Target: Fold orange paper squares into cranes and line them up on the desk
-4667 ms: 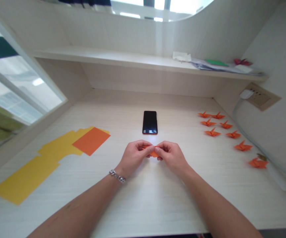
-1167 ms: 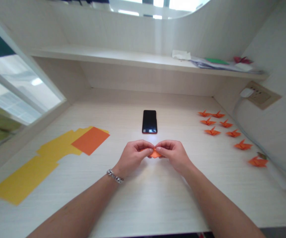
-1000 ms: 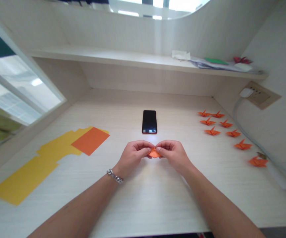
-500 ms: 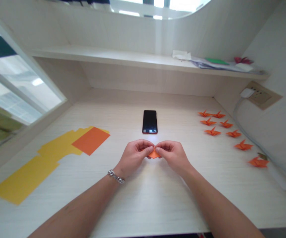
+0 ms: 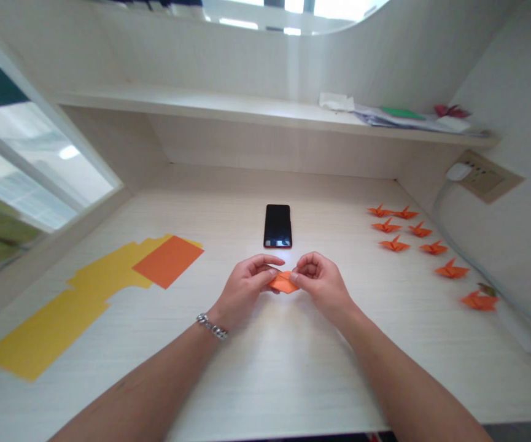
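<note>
A small folded piece of orange paper (image 5: 284,283) is held between both hands above the middle of the desk. My left hand (image 5: 249,281) pinches its left end between thumb and fingers, with the index finger stretched above it. My right hand (image 5: 321,283) grips the right end between thumb and curled fingers. Just beyond the hands lies a black phone (image 5: 278,226), face up. Part of the paper is hidden behind the fingertips.
Yellow paper sheets (image 5: 48,334) spread over the left side, with an orange sheet (image 5: 169,262) on top. Several folded orange cranes (image 5: 452,269) stand at the right, near a cable (image 5: 472,261) from a wall socket (image 5: 486,178). A shelf (image 5: 228,107) crosses the back.
The hands have drawn slightly apart, so more of the folded orange paper shows between them. My left index finger has lifted off the paper. Everything else lies as before.
</note>
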